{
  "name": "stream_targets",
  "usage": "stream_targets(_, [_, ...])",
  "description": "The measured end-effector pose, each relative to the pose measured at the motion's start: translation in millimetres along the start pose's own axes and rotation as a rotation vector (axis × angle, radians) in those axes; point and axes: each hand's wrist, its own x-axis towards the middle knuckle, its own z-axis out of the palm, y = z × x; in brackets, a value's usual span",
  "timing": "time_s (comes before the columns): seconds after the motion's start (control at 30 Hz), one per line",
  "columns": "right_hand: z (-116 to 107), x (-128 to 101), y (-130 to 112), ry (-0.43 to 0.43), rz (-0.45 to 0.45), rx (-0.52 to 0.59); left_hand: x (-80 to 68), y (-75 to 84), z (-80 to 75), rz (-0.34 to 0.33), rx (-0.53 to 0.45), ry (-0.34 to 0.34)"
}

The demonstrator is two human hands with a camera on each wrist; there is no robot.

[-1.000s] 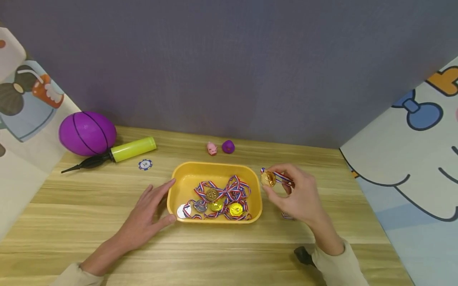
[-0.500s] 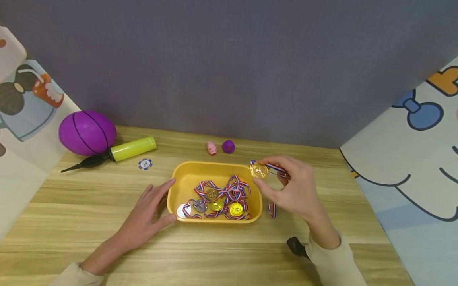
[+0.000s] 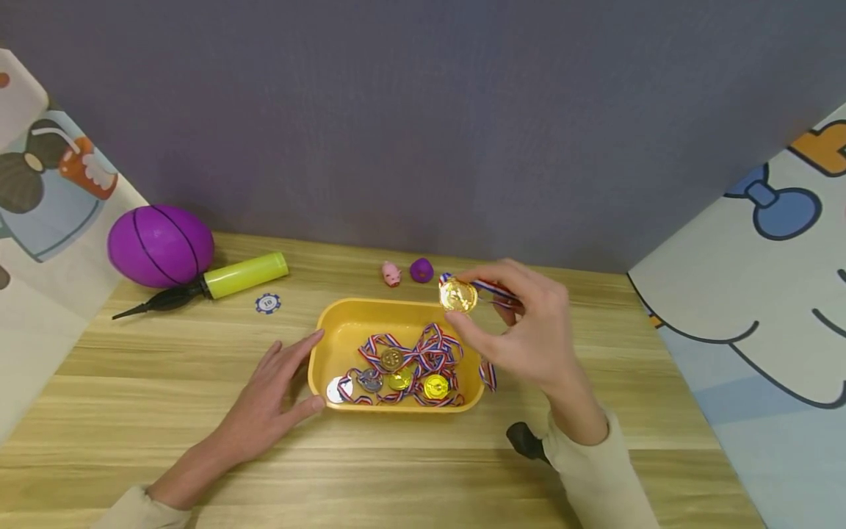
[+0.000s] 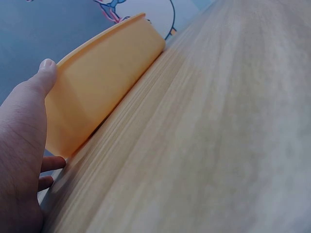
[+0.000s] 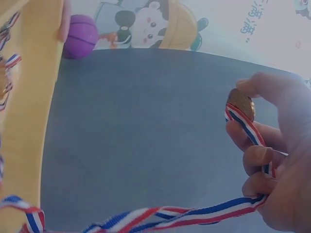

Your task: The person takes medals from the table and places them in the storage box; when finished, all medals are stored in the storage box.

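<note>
In the head view a yellow plastic basin [image 3: 390, 301] holds several medals on striped ribbons; a silver medal [image 3: 340, 390] lies at its left end and a shiny gold one [image 3: 436, 387] at the right. My left hand [image 3: 271, 400] rests at the basin's left end, thumb and fingers spread against its outer side. Above the basin's back right rim, my right hand [image 3: 529, 330] pinches a gold medal [image 3: 458, 294] between thumb and index finger. Its red, white and blue ribbon [image 5: 233, 208] runs through the curled fingers and trails down past the basin's right end.
A purple ball [image 3: 161, 246], a yellow-green hand pump [image 3: 244, 276] and a poker chip [image 3: 267, 303] are at the left. Behind the basin sit a pink pig figure [image 3: 391, 274] and a small purple toy [image 3: 421, 270]. A black object [image 3: 525, 441] shows by the right sleeve.
My right hand has moved left and away from me with the gold medal, from beside the basin to over its back right rim. The left hand and basin stay put.
</note>
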Motion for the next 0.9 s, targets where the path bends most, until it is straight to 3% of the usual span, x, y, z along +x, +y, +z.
stream_targets(0.17, [9,11,-6,0.059,-0.004,0.104,0.2,1.0,-0.2,-0.003,0.002,-0.005])
stream_targets(0.53, [22,29,-13,0.233,-0.046,0.219,0.6,2.0,0.0,-0.007,-0.002,-0.012])
stream_targets(0.7, [26,26,-12,0.22,-0.031,0.26,0.7,2.4,-1.3,-0.005,0.002,-0.005])
stream_targets(0.9, [38,7,-3,0.094,0.031,0.234,1.4,2.6,-2.3,-0.003,0.003,-0.006])
